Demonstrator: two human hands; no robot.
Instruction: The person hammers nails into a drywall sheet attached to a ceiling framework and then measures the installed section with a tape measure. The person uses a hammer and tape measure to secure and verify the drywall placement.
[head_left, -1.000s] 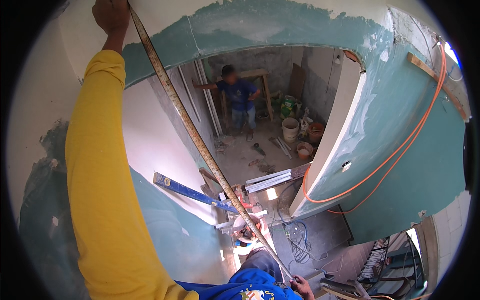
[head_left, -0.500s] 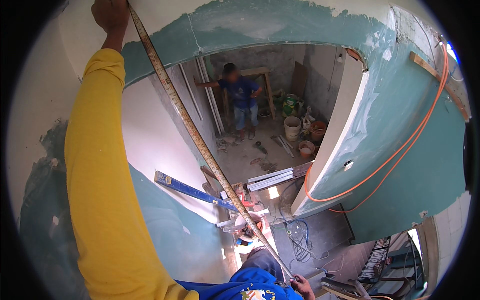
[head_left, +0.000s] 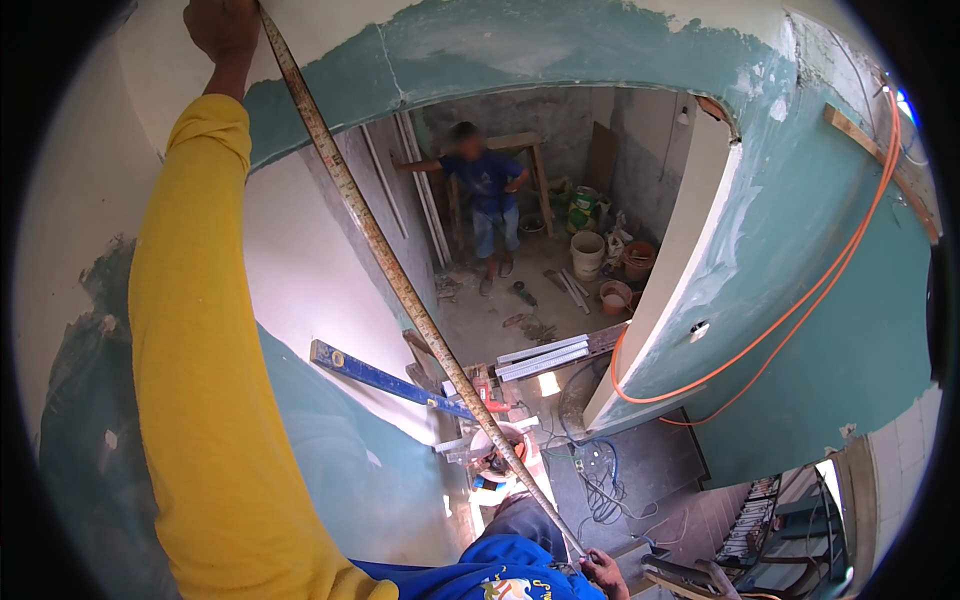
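L hand (head_left: 222,38) grips top end of tape measure (head_left: 385,254), R hand (head_left: 602,570) its low end; blade slants in front of doorway (head_left: 672,285), approx. straight. Prob. mid-measurement; next move calls for steady ends, clear reading.

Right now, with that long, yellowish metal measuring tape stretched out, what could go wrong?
1. The measuring tape runs diagonally between the raised, yellow-sleeved left hand and the low right hand; it could bow or slip if either shifts.
2. The long blue bar-shaped spirit level sits tilted, its lower end behind the tape in this view; a swinging tape might knock it, though depth is unclear.
3. Tangled thin grey cables on the floor might catch a foot.
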